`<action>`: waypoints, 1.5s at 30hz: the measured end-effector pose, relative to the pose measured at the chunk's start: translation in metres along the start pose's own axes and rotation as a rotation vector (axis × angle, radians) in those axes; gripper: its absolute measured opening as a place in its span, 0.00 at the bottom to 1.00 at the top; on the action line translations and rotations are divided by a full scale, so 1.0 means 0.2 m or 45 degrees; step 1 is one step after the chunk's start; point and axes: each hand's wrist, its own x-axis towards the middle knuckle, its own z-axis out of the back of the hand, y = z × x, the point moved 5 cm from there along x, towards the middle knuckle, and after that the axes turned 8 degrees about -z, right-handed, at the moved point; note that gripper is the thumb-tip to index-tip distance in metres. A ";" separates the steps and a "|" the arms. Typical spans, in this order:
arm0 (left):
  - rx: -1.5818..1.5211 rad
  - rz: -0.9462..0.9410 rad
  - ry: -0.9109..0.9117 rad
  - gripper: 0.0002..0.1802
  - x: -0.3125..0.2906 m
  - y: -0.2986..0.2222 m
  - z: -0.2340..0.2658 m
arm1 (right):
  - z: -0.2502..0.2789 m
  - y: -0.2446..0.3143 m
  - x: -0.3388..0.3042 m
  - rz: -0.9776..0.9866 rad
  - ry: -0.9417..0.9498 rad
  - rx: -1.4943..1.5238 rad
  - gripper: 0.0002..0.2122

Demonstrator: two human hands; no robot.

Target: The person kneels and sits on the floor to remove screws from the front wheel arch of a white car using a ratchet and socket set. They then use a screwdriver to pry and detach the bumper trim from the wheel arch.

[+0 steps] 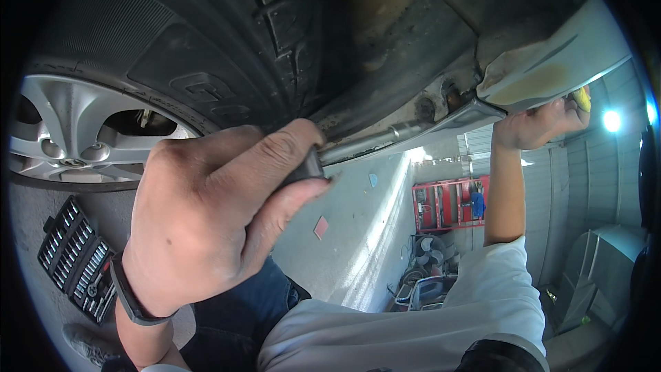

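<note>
Apparently work is underway: a slim silver metal tool (406, 131) right of centre reaches the dark wheel-arch lining (413, 48), seemingly still attached; any loosening is unclear. The left hand (200, 220) pinches its dark handle (306, 169); the right hand (540, 124) curls at a small yellow object (584, 98), grip unclear.

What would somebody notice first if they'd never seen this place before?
Probably the huge black tyre filling the upper left, with its silver wheel at the left edge. Next, the big left hand near the middle, gripping a dark tool handle. The open tool case full of shiny pieces, at lower left, might catch the eye too.
</note>
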 end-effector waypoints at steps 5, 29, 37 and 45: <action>0.107 -0.062 -0.022 0.18 -0.01 0.04 -0.02 | 0.01 -0.01 0.00 -0.018 -0.007 -0.018 0.23; -0.075 -0.133 -0.023 0.18 0.05 0.04 -0.11 | -0.01 0.05 0.00 0.058 0.012 -0.297 0.20; -0.477 0.146 -0.272 0.14 -0.08 -0.01 -0.43 | -0.01 0.06 0.00 0.177 0.081 -0.474 0.21; -0.890 0.293 -0.602 0.11 -0.17 -0.10 -0.84 | -0.01 0.05 -0.01 0.078 0.038 -0.329 0.23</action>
